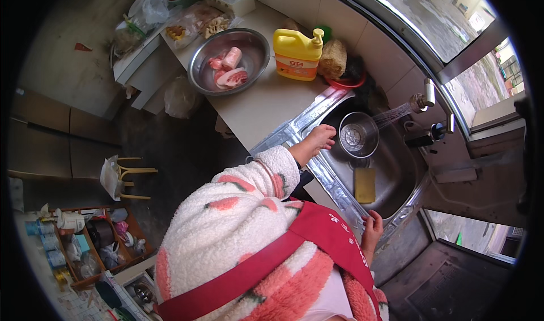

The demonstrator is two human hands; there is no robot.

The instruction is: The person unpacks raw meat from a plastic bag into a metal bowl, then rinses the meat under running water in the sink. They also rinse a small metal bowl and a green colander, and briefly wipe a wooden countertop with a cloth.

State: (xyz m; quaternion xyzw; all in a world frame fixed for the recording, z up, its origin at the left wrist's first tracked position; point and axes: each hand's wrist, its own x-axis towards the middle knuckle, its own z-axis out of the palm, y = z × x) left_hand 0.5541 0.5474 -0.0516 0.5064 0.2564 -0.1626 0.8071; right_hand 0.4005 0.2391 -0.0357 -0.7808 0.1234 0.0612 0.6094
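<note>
My left hand [319, 140] hovers over the near rim of the sink, fingers slightly bent, with nothing visible in it. Just beyond its fingertips is a round steel bowl [358, 135] in the sink, catching a spray of water from the wall tap [420, 102]. My right hand [372, 228] rests at the sink's near right edge, its fingers apart and holding nothing I can see. Between the bowl and that hand, a yellow sponge [365, 185] lies on the bottom of the steel sink [396, 179].
On the counter [258, 114], a large steel basin [195, 74] holds pieces of raw meat [231, 78]. A yellow pump jug [297, 54] stands beside a red bowl [347, 83]. Plastic bags [150, 6] crowd the far left. A small stool [122, 178] is on the floor.
</note>
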